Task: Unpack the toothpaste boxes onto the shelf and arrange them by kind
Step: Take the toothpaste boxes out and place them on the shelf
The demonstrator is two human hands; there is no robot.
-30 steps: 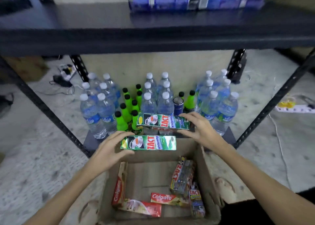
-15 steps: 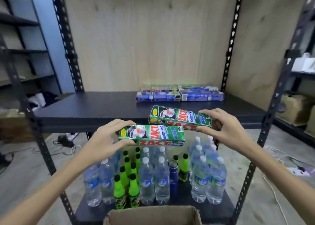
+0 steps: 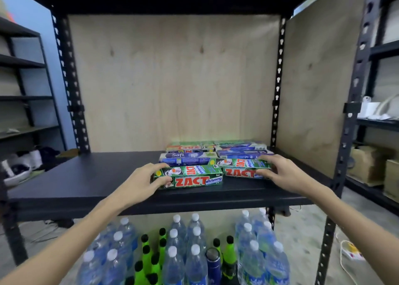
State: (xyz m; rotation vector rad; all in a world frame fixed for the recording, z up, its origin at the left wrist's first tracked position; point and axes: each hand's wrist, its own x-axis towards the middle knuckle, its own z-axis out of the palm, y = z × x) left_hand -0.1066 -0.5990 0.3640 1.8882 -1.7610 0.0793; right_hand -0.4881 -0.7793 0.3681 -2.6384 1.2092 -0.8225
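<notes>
Under the dark board, many clear water bottles (image 3: 195,261) with white caps are standing close together on the lowest level. Between them, bright green bottles (image 3: 229,252) with black caps are standing in small groups, and one dark blue can (image 3: 213,265) is standing just beside a green one. A plywood panel (image 3: 172,79) is covering the back of the rack. On the floor at the right, a white power strip (image 3: 352,252) is lying with its cable. Cardboard boxes (image 3: 364,164) are sitting on the neighbouring rack at the right.

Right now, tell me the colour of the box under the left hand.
Green, with red ZACT lettering: the box the left hand grips, head view.
</notes>
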